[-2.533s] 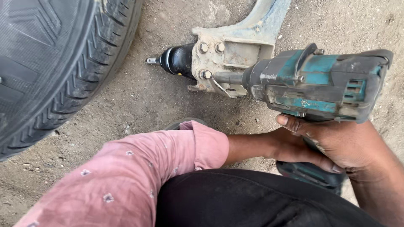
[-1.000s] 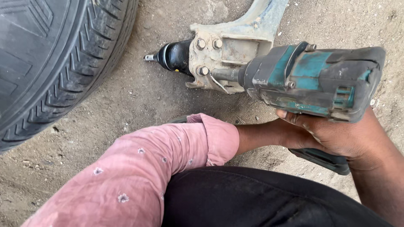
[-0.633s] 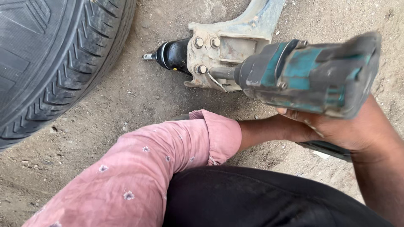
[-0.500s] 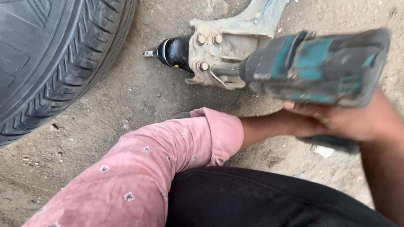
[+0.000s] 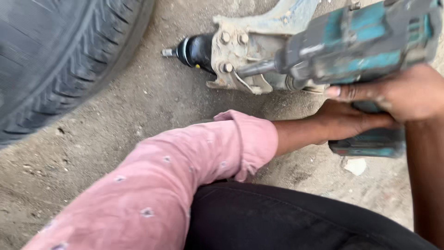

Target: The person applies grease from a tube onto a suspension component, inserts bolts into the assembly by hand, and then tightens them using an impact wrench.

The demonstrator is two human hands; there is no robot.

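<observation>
Where the head view looks down on sandy ground (image 5: 152,97), a teal and black impact wrench (image 5: 360,44) is seen held level, its body blurred and cut off at the top and right edges. The right hand (image 5: 402,95) is closed around the wrench's grip, fingers curled under the body. The left hand (image 5: 349,122) is wrapped around the lower handle just above the battery base (image 5: 370,146), though its fingers are largely hidden behind the right hand. The wrench's socket end is pressed against a bolt on a dirty metal suspension arm (image 5: 249,51), whose black ball joint (image 5: 196,48) points toward a tyre (image 5: 55,60), only partly in frame. A pink sleeve (image 5: 185,171) and dark trousers (image 5: 286,222) fill the foreground.
</observation>
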